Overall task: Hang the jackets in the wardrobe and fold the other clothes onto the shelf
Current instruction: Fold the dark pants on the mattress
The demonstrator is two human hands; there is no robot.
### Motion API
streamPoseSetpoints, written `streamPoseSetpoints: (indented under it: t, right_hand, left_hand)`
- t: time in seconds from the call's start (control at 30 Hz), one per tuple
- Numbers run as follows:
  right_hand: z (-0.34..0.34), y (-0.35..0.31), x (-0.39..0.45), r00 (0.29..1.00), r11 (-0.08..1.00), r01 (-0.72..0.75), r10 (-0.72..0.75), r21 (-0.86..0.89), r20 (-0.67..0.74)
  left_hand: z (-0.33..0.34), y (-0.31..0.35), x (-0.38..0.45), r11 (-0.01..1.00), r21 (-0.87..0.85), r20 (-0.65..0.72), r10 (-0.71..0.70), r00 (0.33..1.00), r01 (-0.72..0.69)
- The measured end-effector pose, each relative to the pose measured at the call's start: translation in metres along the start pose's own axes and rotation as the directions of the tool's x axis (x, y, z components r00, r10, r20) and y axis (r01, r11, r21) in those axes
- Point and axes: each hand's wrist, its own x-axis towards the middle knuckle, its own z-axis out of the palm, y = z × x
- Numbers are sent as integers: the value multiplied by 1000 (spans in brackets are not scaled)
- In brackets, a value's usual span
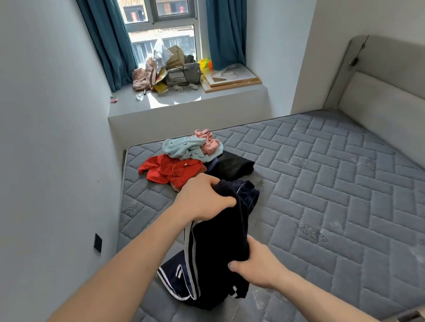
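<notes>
While left hand [205, 198] grips top, dark garment [215, 252] hangs; right hand [256, 263] grips lower fold.

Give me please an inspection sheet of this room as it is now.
Surface: grey quilted mattress, bare.
Job's things: dark striped garment held up; pile of clothes behind: red, light blue, pink, black.
Clutter: bags and boxes on window ledge.
Hands: left hand grips garment's top; right hand grips its lower part.
Cables: one hangs on headboard.
Surroundings: teal curtains, white walls; no wardrobe seen.
</notes>
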Motion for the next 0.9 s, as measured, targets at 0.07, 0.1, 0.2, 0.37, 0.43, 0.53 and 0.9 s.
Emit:
streamPoseSetpoints:
  t: [0.07,0.1,0.2,0.37,0.43,0.53,0.9]
  right_hand:
    - [-15,10,5,994,996,-18,9,-89,-107]
    - [-25,15,7,987,992,-36,17,-120,-158]
    - [-56,27,15,968,971,-79,20,-226,-252]
    - [-91,31,27,976,937,-83,7,-339,-218]
    - [-97,33,34,987,907,-83,16,-413,-162]
    - [-108,34,46,997,875,-79,64,-477,-47]
    - [-212,-83,128,986,798,-94,-7,-595,-165]
  left_hand:
    - [-6,-11,3,1000,22,-9,-3,1000,3]
    - [-8,-18,5,1000,30,-9,-9,1000,9]
    - [-8,-47,8,998,53,8,-36,999,35]
    - [11,-88,11,997,51,34,-51,998,49]
    - [20,-100,14,998,67,44,-23,999,20]
    - [30,-113,22,987,160,129,-24,991,3]
    - [-47,-62,111,956,289,-86,-30,996,54]
